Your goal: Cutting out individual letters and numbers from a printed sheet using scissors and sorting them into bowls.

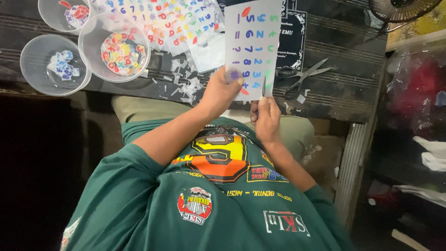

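So there's a dark desk [344, 88] with the person in a green shirt [209, 204] leaning over it. Held up above the desk edge is a white sticker sheet [253, 46] covered in colourful numbers and symbols. The left hand [222, 90] is clamped on its lower left corner, thumb on top. The right hand [265, 116] pinches the bottom edge just beside it. Off to the left sit three clear plastic cups [114, 46] with cut stickers inside, more sticker sheets [172, 21] behind them, paper scraps [186, 81] scattered around, and scissors [302, 76] lying right of the sheet.
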